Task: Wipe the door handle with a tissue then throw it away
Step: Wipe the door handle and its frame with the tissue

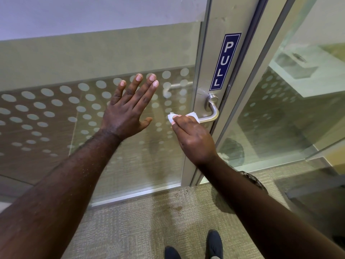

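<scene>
We press our right hand, clutching the tissue, onto the door handle | left hand spread wide on the glass door (dotted frosting)

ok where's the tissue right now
In the head view, right of centre: the tissue is under the right hand, pressed on the metal door handle, just below the blue PULL sign.
</scene>
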Demonstrator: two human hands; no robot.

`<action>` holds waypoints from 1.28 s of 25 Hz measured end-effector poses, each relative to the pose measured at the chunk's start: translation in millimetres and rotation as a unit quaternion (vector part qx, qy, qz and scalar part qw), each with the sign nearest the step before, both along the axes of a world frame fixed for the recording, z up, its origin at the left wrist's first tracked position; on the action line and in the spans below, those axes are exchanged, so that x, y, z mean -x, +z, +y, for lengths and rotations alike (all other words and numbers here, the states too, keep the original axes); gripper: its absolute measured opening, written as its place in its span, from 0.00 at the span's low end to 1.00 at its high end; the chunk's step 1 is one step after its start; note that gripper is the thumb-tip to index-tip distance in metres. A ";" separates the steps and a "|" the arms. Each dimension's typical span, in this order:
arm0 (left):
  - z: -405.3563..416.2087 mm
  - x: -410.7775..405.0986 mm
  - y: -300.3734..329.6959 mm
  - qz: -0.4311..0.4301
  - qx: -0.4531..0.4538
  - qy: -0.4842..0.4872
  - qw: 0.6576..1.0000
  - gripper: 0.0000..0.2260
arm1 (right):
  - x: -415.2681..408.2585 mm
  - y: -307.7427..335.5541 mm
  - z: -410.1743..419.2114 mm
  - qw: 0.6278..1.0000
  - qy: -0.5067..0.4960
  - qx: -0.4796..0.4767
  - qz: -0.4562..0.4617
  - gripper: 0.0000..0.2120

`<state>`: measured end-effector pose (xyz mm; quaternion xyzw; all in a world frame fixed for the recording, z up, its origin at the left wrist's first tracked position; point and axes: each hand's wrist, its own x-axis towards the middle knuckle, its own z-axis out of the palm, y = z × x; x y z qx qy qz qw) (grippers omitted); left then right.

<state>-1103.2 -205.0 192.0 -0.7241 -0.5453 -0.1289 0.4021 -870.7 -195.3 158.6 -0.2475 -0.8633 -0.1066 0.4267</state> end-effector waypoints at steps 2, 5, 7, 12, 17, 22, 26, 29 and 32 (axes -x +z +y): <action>0.0 -0.2 -0.2 -0.001 0.002 0.002 1.000 0.51 | 2.1 3.4 -0.4 0.999 0.001 0.034 0.002 0.09; 0.1 0.2 -0.7 -0.002 0.005 0.004 1.000 0.51 | 3.7 7.4 -1.3 0.998 -0.024 0.058 -0.013 0.12; 0.5 0.3 -1.1 -0.005 0.010 0.003 1.000 0.51 | 2.7 6.1 -2.2 0.998 -0.038 0.041 -0.029 0.12; -0.4 -0.8 -2.3 -0.012 0.010 0.005 1.000 0.50 | 11.3 11.8 -8.7 0.996 -0.084 0.037 0.017 0.06; 0.2 -0.6 -2.9 -0.014 0.006 0.004 1.000 0.50 | 25.2 15.4 -10.1 0.988 -0.106 0.097 0.046 0.09; -2.7 -0.7 -1.3 -0.012 0.022 0.007 1.000 0.49 | 5.2 8.6 -7.0 0.999 -0.046 0.026 -0.002 0.08; -3.9 -0.4 0.7 -0.015 0.032 0.009 0.999 0.49 | -18.7 11.1 4.4 0.997 0.025 -0.042 -0.058 0.07; -3.9 -0.7 1.0 -0.012 0.028 0.005 1.000 0.50 | -32.3 16.6 17.3 0.989 0.062 -0.100 -0.092 0.06; -3.0 0.1 0.4 -0.010 0.022 0.004 1.000 0.50 | -43.0 19.6 27.7 0.978 0.091 -0.133 -0.132 0.07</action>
